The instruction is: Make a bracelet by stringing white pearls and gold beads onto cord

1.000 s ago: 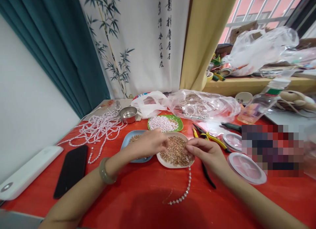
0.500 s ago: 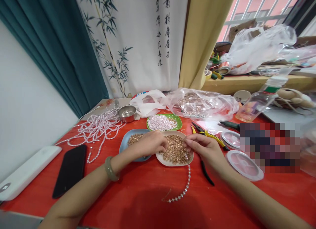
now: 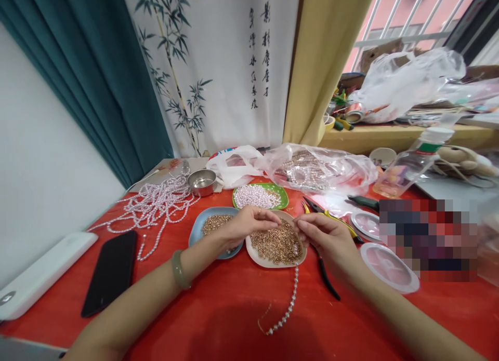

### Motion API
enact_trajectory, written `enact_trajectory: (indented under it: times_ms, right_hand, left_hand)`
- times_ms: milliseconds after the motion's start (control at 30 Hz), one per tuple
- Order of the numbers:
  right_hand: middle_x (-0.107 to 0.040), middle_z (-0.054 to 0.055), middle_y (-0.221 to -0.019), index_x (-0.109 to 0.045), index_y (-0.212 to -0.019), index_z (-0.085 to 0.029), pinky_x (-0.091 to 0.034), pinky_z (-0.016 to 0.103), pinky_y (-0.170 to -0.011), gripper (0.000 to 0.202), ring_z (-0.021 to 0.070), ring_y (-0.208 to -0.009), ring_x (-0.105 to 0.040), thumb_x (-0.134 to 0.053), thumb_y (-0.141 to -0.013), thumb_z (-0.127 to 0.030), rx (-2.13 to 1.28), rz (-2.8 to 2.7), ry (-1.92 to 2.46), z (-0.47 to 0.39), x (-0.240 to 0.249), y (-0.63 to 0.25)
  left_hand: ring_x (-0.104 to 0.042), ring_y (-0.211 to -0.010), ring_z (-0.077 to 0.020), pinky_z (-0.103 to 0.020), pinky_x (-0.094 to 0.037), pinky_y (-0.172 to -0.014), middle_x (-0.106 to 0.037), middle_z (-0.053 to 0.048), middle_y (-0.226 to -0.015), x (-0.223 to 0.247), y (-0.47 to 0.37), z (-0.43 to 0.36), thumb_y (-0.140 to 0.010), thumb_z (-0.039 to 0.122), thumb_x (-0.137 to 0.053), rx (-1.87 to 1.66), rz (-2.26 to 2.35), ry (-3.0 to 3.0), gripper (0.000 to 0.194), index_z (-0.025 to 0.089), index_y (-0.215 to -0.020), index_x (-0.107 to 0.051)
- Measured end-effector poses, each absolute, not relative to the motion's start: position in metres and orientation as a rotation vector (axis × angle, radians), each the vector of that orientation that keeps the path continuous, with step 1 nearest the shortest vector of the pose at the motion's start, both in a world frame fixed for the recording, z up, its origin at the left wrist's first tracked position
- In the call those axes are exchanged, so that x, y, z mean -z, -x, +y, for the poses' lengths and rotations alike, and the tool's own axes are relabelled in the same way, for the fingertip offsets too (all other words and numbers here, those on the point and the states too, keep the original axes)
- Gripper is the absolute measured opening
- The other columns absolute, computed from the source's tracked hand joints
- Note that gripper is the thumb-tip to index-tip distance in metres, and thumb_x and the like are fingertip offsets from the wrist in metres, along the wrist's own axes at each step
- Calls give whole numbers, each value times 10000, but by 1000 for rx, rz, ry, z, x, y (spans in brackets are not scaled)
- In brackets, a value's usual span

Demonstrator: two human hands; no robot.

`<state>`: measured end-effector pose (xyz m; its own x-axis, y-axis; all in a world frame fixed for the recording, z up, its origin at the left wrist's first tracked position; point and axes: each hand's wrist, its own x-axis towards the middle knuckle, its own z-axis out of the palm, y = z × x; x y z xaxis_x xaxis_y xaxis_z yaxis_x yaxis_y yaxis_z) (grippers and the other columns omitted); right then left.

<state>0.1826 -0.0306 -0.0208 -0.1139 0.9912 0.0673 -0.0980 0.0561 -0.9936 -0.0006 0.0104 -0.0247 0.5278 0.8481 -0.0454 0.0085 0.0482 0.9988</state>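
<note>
Over the cream plate [image 3: 255, 253] of gold beads [image 3: 275, 241], my left hand [image 3: 251, 223] has its thumb and fingertips pressed together; anything between them is too small to make out. My right hand [image 3: 325, 236] pinches the end of a beaded strand [image 3: 289, 310] at the plate's right side. The strand hangs over the rim and curves across the red table to a thin gold end. Under my left wrist lies a blue plate [image 3: 197, 228] with gold beads. A green plate [image 3: 284, 196] behind holds pale pearls [image 3: 253, 196].
Pearl strands [image 3: 159, 202], a metal tin [image 3: 201, 182] and a black phone [image 3: 111, 272] are on the left. Pliers [image 3: 327, 280] and thread spools [image 3: 389, 267] lie right, with a bottle [image 3: 413, 163] beyond. Plastic bags [image 3: 319, 169] line the back.
My left hand has lifted from the gold beads and moved right, closer to my right hand. The strand's lower part has shifted slightly.
</note>
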Motion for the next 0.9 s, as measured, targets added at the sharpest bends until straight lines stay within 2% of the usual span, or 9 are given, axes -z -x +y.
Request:
enact_trajectory:
  times_ms: [100,333,900]
  right_hand:
    - [-614,3,-621,-657,-742,-208,-413,258,-505,141,104,-509,-507,-683,-663,-322,-1354,-1260,1064,-30,22,-181]
    - [-588,-4,-546,-614,-581,-179,-386,236,-479,167,79,-447,-475,-676,-666,-309,-1481,-1294,1118,-36,17,-174]
    - [-595,-10,-554,-592,-585,-165,-359,219,-486,172,67,-455,-465,-663,-657,-304,-1582,-1290,1093,-39,18,-172]
  left_hand:
    - [-542,-677,-106,-249,-399,-652,-625,-38,-740,28,-2,10,-624,218,-699,-800,754,-1215,159,145,-761,-659]
    - [-519,-611,-64,-204,-388,-619,-577,-6,-678,27,-4,8,-587,191,-744,-855,660,-996,200,111,-712,-610]
    - [-536,-632,-67,-194,-404,-642,-579,-7,-687,28,-7,0,-609,184,-743,-808,577,-954,186,95,-721,-626]
